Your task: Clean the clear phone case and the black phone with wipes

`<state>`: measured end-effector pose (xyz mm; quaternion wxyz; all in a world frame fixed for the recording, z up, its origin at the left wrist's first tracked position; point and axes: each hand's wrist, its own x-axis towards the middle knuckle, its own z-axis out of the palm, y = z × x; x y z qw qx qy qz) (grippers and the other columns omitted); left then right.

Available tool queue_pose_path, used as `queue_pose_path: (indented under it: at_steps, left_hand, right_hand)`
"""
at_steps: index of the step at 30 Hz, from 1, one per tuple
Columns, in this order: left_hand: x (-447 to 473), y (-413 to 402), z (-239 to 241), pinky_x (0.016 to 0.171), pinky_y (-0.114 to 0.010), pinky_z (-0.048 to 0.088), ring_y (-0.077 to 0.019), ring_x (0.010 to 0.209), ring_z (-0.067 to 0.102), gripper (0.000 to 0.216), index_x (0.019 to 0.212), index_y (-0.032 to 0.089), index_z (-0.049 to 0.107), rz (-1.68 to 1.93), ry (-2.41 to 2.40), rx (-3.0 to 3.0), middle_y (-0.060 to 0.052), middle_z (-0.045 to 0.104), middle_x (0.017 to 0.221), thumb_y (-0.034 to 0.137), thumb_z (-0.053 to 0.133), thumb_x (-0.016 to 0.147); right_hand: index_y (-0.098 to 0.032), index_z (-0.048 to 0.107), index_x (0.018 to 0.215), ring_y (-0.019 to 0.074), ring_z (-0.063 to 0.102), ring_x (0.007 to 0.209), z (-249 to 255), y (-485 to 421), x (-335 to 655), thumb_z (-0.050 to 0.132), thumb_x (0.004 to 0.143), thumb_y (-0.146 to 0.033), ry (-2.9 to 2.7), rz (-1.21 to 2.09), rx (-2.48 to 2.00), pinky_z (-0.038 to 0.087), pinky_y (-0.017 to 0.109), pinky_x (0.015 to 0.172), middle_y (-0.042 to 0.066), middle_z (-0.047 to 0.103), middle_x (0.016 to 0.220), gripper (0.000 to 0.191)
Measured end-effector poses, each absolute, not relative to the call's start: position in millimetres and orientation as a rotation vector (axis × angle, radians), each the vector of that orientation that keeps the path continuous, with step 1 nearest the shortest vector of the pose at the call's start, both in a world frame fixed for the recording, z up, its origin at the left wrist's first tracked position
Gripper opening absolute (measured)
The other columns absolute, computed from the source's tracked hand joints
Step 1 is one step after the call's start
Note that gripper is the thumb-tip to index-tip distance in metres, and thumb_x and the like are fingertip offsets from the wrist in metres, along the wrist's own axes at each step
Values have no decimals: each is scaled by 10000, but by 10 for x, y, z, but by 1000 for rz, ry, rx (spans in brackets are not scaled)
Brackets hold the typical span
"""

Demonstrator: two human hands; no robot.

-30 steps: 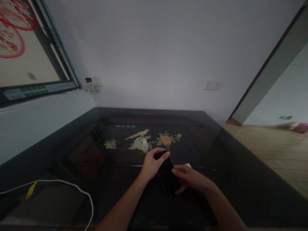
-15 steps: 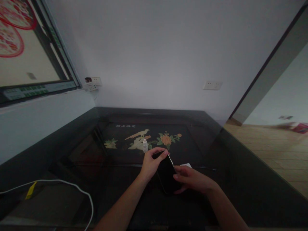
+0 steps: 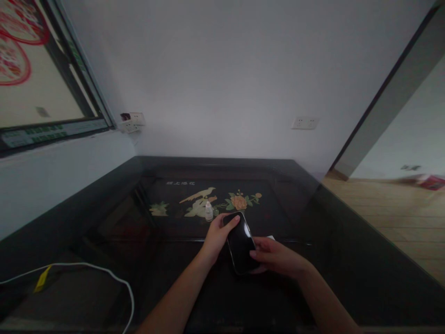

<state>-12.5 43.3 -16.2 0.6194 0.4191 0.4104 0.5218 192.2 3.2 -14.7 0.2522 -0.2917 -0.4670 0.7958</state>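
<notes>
Dim light falls on a plain pale wall (image 3: 215, 83) — a socket plate (image 3: 305, 123) mounted on it — behind a dark, glossy counter (image 3: 347, 278) decorated with a bird (image 3: 200, 195) and flowers (image 3: 239, 202). Left, a window (image 3: 38, 95) bears round red decorations (image 3: 21, 21); right, light-toned floor (image 3: 378, 206) shows.

Black phone (image 3: 242, 246) in both hands (image 3: 214, 235), white bottle (image 3: 208, 212) beyond

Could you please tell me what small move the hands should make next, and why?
The bare left hand might best ease its thumb towards the edge of the black, glossy, rectangular phone, since that thumb lies across its upper face while the bare right hand grips the lower right side.
</notes>
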Motion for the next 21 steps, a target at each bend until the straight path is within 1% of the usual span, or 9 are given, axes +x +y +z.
queue_pose_path:
  at_steps: [3,6,8,11,14,18,21]
  left_hand:
    - [-106,437,-250,748,-311,545,-195,808,695,516,1045,147,690,1161,832,792,-85,747,957,479,870,694]
    - [-111,440,-298,712,-279,536,-176,769,688,489,997,151,678,1188,851,745,-48,735,870,448,887,671]
    - [-121,443,-293,718,-277,536,-177,770,690,485,1009,148,682,1182,841,761,-48,736,868,446,877,681]
    - [-132,445,-261,721,-283,535,-188,782,699,517,1092,151,681,1164,829,806,-67,750,910,456,853,712]
    - [-136,449,-247,687,-279,529,-186,747,699,556,1133,156,671,1180,864,822,-72,751,891,486,844,720]
    - [-145,451,-259,633,-265,511,-171,664,676,596,1156,157,651,1177,893,885,-40,729,790,520,833,720]
    - [-150,458,-264,636,-253,501,-166,666,672,563,1152,170,643,1185,927,951,-17,714,757,519,813,743]
  right_hand:
    - [-184,582,1380,252,700,1137,-161,48,1914,788,879,-290,-1182,2125,-780,537,449,1023,133,688,1279,552]
    - [-220,530,1436,250,684,1178,-176,41,1916,835,828,-218,-1145,2179,-737,501,455,1070,123,689,1287,680]
    - [-221,518,1446,254,683,1182,-190,35,1918,854,803,-195,-1147,2216,-716,486,472,1083,127,705,1258,727]
    - [-189,573,1384,259,691,1164,-220,40,1907,871,783,-204,-1154,2187,-746,498,478,1066,135,720,1225,671]
    - [-161,625,1312,267,702,1137,-246,58,1881,897,750,-240,-1154,2129,-822,514,480,1046,145,723,1215,629]
    - [-150,629,1298,271,727,1080,-273,72,1852,909,735,-292,-1188,2082,-906,533,486,1016,143,741,1162,646]
    - [-162,612,1316,266,724,1087,-297,76,1844,911,731,-290,-1201,2065,-906,539,477,1013,135,738,1172,669]
